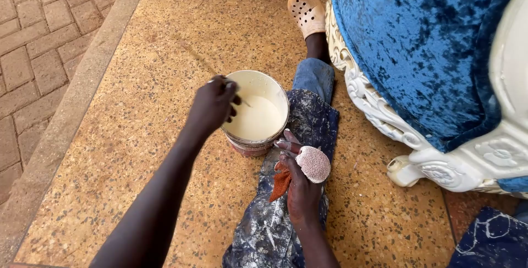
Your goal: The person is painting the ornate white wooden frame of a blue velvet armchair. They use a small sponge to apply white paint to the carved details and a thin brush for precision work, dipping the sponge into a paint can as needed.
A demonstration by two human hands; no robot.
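Currently the left hand (212, 105) is closed around a thin stick or brush handle (201, 61), its lower end dipped into the round cream plastic bucket of off-white paint (256, 114). The bucket sits on the speckled terrazzo floor (137, 152), touching the outstretched leg in paint-spattered blue jeans (308, 130).

Right hand (300, 188) rests on that leg, fingers curled over a folded piece of reddish-brown sandpaper (308, 166), grit side up; its tip just about touches the bucket wall.

Risks as I read them:
- Bucket is wedged against the knee. Any leg shift could tip it; paint level looks high enough to slop onto the floor.
- Stick is tilted and blurred, so probably stirring. Fast stirring could flick paint over the rim onto the jeans or floor.
- Crushed blue velvet upholstery (429, 48) of the chair is near, just past the leg. A splash or a dripping stick swung that way would stain the fabric; the carved white wooden frame (379, 114) is less of a worry.
- Sandpaper dust could fall into open paint, being right beside the rim.
- Right-hand grip looks loose; sandpaper may slide off.
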